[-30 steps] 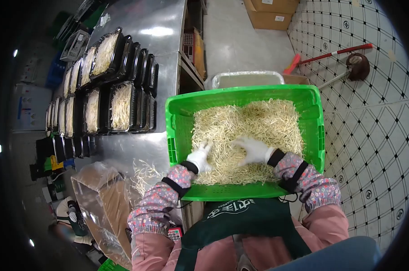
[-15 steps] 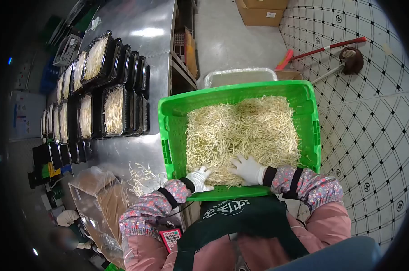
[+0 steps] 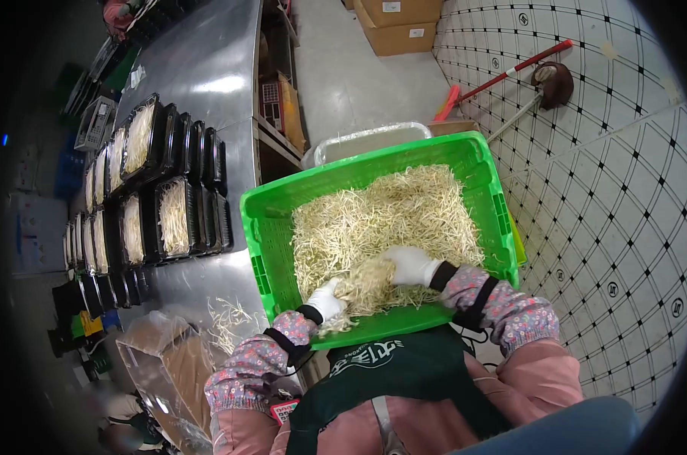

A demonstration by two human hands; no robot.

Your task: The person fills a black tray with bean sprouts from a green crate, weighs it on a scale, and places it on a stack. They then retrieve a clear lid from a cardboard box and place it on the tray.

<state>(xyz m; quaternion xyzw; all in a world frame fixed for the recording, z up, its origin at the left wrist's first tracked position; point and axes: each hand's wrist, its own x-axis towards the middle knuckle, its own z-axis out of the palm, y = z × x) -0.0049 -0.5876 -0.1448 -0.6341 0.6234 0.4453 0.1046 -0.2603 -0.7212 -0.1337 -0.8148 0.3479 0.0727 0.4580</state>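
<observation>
A green plastic basket [image 3: 389, 327] stands in front of me, tilted slightly in view and filled with pale bean sprouts [image 3: 389, 212]. My right hand [image 3: 412, 268], in a white glove, curls over a clump of sprouts [image 3: 368, 284] near the basket's front side. On the other side of that clump is my left hand [image 3: 326, 302], also gloved, its fingers closed against it. The clump is gathered between both palms, and some fingertips are hidden by the sprouts.
Left of the basket, a steel table [image 3: 214, 45] bears stacked black trays [image 3: 175, 220] of sprouts and loose sprouts [image 3: 230, 322]. A plastic-lined cardboard box [image 3: 158, 364] sits nearer me. A red-handled tool [image 3: 510, 72] lies on the floor at right, with cardboard boxes [image 3: 396, 30] beyond.
My hands were spread flat on the sprouts; now they have closed on a clump and raised it slightly. The whole view has shifted and turned a little.
</observation>
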